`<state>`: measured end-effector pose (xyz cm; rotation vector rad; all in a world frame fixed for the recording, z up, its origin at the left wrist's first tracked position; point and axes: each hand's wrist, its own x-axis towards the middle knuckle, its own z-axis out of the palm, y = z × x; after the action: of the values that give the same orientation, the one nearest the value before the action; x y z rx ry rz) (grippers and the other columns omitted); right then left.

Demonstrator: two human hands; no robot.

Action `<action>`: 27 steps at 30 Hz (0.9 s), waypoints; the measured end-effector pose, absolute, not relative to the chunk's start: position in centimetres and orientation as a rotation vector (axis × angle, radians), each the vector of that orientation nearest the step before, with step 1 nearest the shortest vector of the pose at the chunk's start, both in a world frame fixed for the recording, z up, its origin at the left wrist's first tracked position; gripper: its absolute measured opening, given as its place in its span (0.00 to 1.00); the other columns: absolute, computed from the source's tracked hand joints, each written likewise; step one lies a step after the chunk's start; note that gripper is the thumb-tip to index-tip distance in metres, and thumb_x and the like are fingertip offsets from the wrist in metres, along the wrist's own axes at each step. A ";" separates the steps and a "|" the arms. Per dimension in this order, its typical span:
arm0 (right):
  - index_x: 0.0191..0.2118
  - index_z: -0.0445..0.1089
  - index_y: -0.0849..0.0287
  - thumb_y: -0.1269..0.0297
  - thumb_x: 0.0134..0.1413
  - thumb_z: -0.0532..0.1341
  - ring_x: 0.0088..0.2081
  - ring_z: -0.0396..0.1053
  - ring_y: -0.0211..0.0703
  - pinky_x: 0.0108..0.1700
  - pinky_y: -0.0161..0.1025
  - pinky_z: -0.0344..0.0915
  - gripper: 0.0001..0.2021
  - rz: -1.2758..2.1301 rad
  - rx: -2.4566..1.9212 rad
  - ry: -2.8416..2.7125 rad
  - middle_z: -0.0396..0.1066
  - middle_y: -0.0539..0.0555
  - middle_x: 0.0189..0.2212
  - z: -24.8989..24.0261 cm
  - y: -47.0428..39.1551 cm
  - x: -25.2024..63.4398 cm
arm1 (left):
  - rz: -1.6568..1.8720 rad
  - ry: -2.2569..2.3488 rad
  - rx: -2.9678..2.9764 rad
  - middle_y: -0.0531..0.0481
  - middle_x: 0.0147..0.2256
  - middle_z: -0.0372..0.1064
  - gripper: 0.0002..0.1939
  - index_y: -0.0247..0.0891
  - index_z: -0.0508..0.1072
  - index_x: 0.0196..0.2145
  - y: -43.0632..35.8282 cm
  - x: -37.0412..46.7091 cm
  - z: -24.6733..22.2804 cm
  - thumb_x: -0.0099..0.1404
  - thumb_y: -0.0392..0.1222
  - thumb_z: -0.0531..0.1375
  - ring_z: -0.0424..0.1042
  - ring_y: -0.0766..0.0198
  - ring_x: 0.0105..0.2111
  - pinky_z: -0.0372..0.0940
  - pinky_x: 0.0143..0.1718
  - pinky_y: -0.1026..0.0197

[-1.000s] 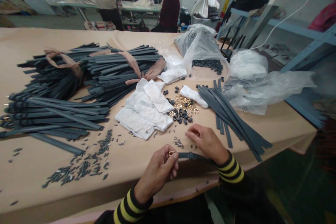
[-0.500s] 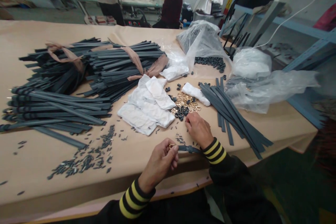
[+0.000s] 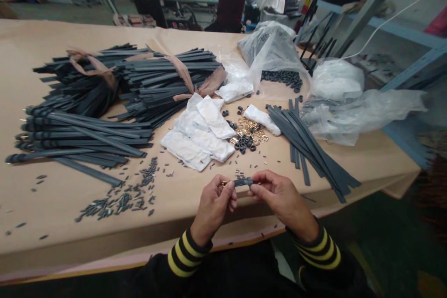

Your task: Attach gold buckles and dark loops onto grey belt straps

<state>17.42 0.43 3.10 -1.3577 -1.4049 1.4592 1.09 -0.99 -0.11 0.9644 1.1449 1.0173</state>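
My left hand (image 3: 217,202) pinches the buckle end of a dark grey strap (image 3: 240,182); a bit of gold metal shows between the fingers. Fingers and thumb of my right hand (image 3: 279,193) are closed on the same strap, at the dark loop around it. The strap is held just above the table's front edge. Small dark pieces (image 3: 240,173) lie right behind it. Farther back are black loops (image 3: 244,143) and gold buckles (image 3: 256,131), heaped beside white cloth pieces (image 3: 200,137).
Loose grey straps (image 3: 307,144) lie at right, finished-looking straps (image 3: 87,135) at left. Bundles tied with brown strips (image 3: 181,74) stand behind. Small dark bits (image 3: 118,200) are scattered front left. Plastic bags (image 3: 272,51) sit at the back; two people are beyond the table.
My right hand has come from near the black loops back toward me and now grips the strap at its loop. My left hand keeps the buckle end. The view has shifted slightly.
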 end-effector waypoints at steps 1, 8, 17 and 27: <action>0.34 0.65 0.61 0.64 0.47 0.60 0.28 0.71 0.39 0.31 0.35 0.68 0.08 1.457 -1.372 -1.353 0.71 0.52 0.26 2.8 0.0 17.2 | 1.020 1.137 0.970 0.58 0.19 0.63 0.10 0.36 0.59 0.30 -1.2 1.3 -0.1 0.60 0.45 0.54 0.62 0.74 0.15 0.58 0.15 0.71; 0.33 0.67 0.62 0.63 0.46 0.61 0.29 0.73 0.41 0.32 0.36 0.70 0.09 1.369 -1.410 -1.300 0.72 0.52 0.25 2.1 -0.4 16.6 | 1.056 1.089 0.986 0.58 0.20 0.63 0.09 0.36 0.59 0.29 -2.0 1.9 0.5 0.61 0.44 0.54 0.62 0.74 0.16 0.59 0.17 0.71; 0.32 0.68 0.62 0.61 0.42 0.65 0.28 0.73 0.40 0.32 0.37 0.71 0.12 1.484 -1.309 -1.129 0.73 0.52 0.24 1.4 -0.8 17.1 | 0.941 1.005 0.980 0.58 0.19 0.62 0.10 0.37 0.58 0.28 -2.2 1.7 0.6 0.61 0.46 0.53 0.61 0.74 0.16 0.56 0.17 0.70; 0.32 0.68 0.62 0.62 0.43 0.64 0.28 0.73 0.41 0.33 0.37 0.70 0.10 1.512 -1.300 -1.201 0.74 0.53 0.25 2.3 -1.2 16.7 | 0.946 1.041 0.975 0.58 0.19 0.61 0.10 0.37 0.58 0.28 -2.4 1.8 0.3 0.62 0.46 0.53 0.60 0.74 0.16 0.55 0.18 0.70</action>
<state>16.75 -1.22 2.32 -1.3001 -1.2009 1.5122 1.84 -2.44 0.25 0.9752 1.0408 0.9464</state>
